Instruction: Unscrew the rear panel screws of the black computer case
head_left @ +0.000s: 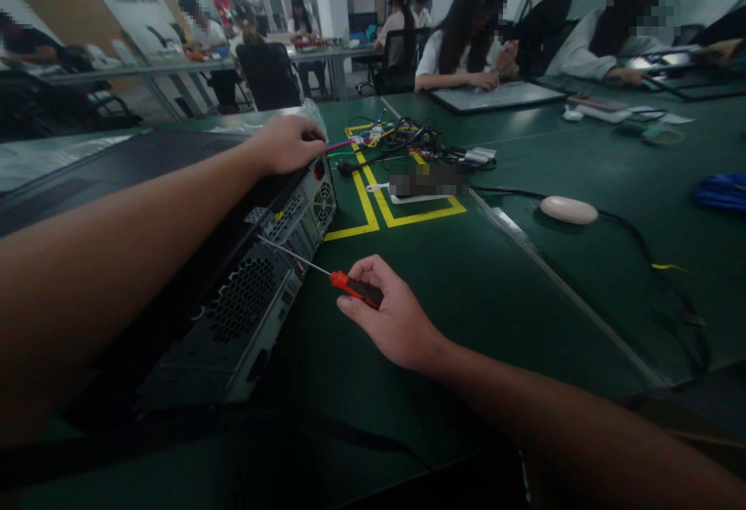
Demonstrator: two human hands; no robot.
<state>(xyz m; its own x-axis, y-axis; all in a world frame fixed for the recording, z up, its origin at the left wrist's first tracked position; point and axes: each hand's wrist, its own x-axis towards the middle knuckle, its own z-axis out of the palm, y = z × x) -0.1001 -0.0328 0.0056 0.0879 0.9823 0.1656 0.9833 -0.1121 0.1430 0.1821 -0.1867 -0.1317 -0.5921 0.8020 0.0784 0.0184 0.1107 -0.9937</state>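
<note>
A black desktop computer case (175, 144) lies on its side at the left, its metal back panel (294, 234) with vents and ports facing right. My left hand (288, 144) grips the case's far top corner, its fingers curled over the edge and partly hidden. In my right hand (399, 319) is a screwdriver (354, 286) with an orange and black handle, held between thumb and fingers. Its shaft points left, and the tip meets the back panel near the upper edge, by a small perforated bracket. Whether the tip sits in a screw is too small to tell.
Tangled cables (413, 137) lie beyond the case, near yellow tape (373, 211) on the green table (466, 292). A white oval device (568, 210) sits on a black cord at the right. Across the table, people work on flat panels (495, 96).
</note>
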